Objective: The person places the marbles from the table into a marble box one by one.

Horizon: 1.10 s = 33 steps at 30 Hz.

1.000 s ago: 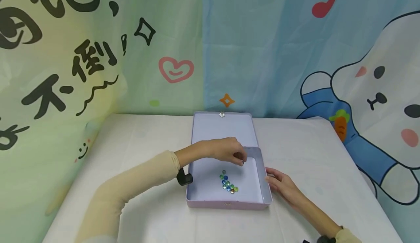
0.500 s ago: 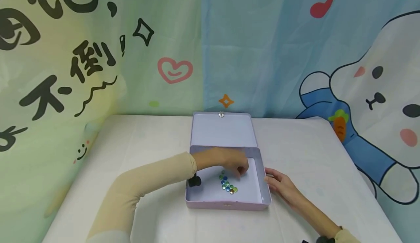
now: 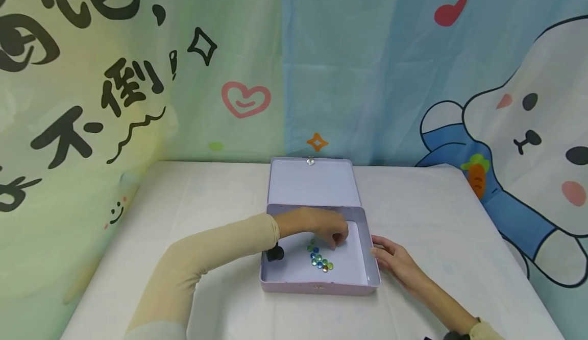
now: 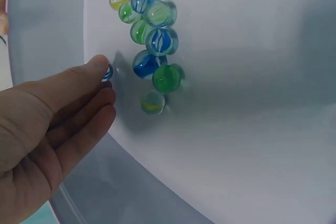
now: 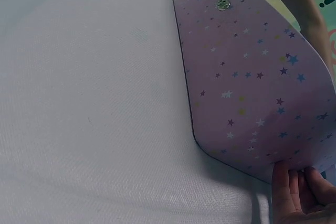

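Note:
Inside the low lilac tin box, my left hand is over the bottom, with its thumb and fingertips pinching a marble streaked with blue; the fingers mostly hide it. Beside that hand, a cluster of several glass marbles in green, blue, yellow and orange lies on the white bottom. Against the outside of the box's right wall rests my right hand. In the right wrist view its fingers touch the star-printed pink wall, fairly straight.
The lid lies folded back behind the box, a round clasp at its far edge. A white cloth covers the table. Behind it hangs a printed curtain. A dark wrist camera sits on the left sleeve, over the box.
My left hand has moved down and slightly right, from above the far part of the box to close by the marbles. The right hand and the box have stayed put.

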{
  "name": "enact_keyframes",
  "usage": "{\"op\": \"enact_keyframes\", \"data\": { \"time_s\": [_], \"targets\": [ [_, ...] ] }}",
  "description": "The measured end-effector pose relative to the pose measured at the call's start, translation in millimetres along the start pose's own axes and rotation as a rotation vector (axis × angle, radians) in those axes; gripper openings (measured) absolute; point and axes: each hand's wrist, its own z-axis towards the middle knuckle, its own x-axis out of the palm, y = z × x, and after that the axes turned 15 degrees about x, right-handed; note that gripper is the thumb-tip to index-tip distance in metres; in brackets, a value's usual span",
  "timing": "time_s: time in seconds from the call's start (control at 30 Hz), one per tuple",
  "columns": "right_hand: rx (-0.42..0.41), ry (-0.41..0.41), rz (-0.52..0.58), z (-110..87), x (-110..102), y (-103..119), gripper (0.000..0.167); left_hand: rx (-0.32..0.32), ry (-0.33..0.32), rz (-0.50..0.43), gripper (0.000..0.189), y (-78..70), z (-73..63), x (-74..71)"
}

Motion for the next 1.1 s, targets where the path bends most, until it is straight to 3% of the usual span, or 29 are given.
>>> {"op": "enact_keyframes", "data": {
  "time_s": [0.47,0.57,0.73,0.87,1.0,1.1],
  "targets": [
    [-0.017,0.013,0.005,0.1,-1,-1,0.064,-0.033,-0.007,-0.03,0.013,0.1,1.9,3.4],
    [-0.018,0.005,0.005,-0.1,-1,-1,0.064,-0.031,-0.04,-0.019,0.014,0.1,-0.4,1.8],
    [-0.022,-0.006,-0.003,-0.3,1,-3,0.063,0.0,-0.178,-0.048,0.011,0.7,-10.1,-4.0],
    [-0.027,-0.031,-0.017,1.0,2,-5,0.061,0.036,-0.311,-0.06,0.013,-3.5,-27.0,-16.4],
    [-0.046,-0.053,-0.056,1.3,2,-6,0.06,0.019,-0.565,0.072,0.017,-11.7,-51.7,-22.2],
    [-0.077,-0.071,-0.095,1.2,1,-7,0.058,-0.066,-0.725,0.248,0.025,-15.2,-73.1,-17.8]
  ]
}}
